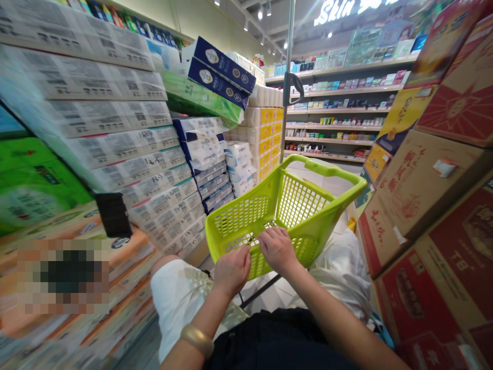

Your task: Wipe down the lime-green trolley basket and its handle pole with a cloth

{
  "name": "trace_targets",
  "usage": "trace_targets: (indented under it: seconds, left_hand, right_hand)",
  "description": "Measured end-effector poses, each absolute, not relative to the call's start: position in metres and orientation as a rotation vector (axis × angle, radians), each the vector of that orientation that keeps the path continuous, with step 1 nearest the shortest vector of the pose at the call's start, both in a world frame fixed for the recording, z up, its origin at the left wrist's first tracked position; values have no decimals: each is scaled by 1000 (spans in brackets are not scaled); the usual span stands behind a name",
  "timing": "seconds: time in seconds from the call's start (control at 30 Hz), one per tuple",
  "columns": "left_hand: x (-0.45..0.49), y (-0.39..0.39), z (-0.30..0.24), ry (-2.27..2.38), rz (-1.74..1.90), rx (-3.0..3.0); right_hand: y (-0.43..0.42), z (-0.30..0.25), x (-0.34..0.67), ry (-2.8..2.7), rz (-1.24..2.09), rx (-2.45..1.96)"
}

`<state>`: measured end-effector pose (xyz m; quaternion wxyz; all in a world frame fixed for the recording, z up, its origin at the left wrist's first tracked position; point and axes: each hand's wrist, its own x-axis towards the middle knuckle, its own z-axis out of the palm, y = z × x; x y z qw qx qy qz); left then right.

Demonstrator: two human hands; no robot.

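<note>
A lime-green plastic shopping basket (298,200) with mesh walls stands on a wheeled cart in front of me, and nothing shows inside it. My left hand (232,270) curls over its near edge, with a gold bangle (197,340) on that wrist. My right hand (278,250) grips the same edge a little further right, its fingers on the mesh. A thin metal pole (288,77) with a dark clip rises behind the basket.
Wrapped stacks of toilet-roll packs (115,128) tower along the left. Printed red-and-brown cardboard cartons (419,200) stack up on the right. Store shelves of small packaged goods (339,110) line the far wall. A narrow tiled aisle runs between the stacks.
</note>
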<state>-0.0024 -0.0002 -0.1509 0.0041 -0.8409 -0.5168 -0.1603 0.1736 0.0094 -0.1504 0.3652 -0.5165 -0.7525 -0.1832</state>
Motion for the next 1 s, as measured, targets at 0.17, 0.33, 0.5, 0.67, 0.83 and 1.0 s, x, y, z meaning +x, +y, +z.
trace_targets:
  seconds: [0.17, 0.33, 0.5, 0.67, 0.83, 1.0]
  left_hand:
    - [-2, 1, -153, -1618, -535, -2649]
    - [1, 0, -154, -1613, -551, -2635]
    - [-5, 1, -153, -1590, -525, -2630]
    - [-8, 2, -155, -1584, -559, -2607]
    - [-5, 3, -157, -1564, -584, -2572]
    - [-8, 4, -159, -1534, -600, -2574]
  right_hand:
    - [20, -143, 209, -1769, -530, -1496]
    - [16, -151, 177, -1794, -504, -1501]
    - [10, -154, 158, -1921, -448, -1416]
    - [15, -144, 194, -1840, -444, -1566]
    - [14, -147, 178, -1803, -433, -1596]
    - [8, -152, 156, -1939, -383, -1444]
